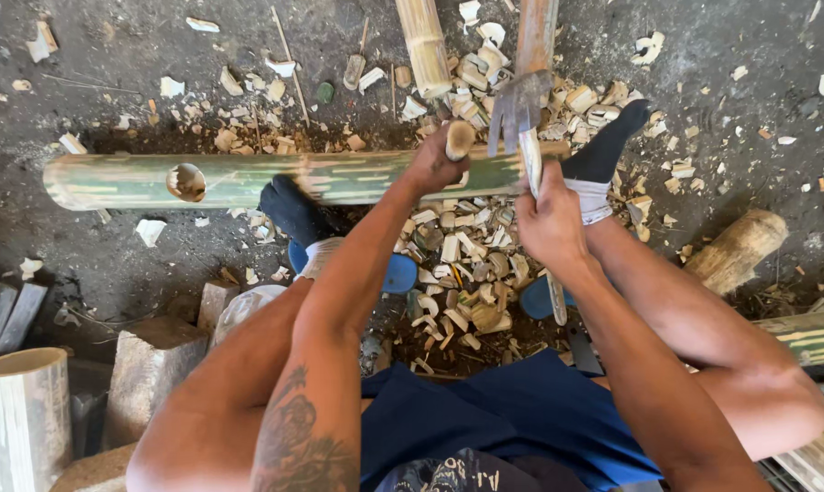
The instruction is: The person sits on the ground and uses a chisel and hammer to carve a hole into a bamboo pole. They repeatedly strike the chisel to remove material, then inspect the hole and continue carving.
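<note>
While the long green bamboo pole (248, 179) lies across the dirt floor (111, 255), pinned under two dark-socked feet, a round hole (186, 181) shows near its left end. Left hand (437, 162) has fingers clamped on a short wooden mallet handle (458, 139), right above the pole. Right hand (549, 221) has fingers wrapped tight on a metal blade (530, 155), set against the pole's right part. Bamboo chips (462, 264) litter the floor around.
</note>
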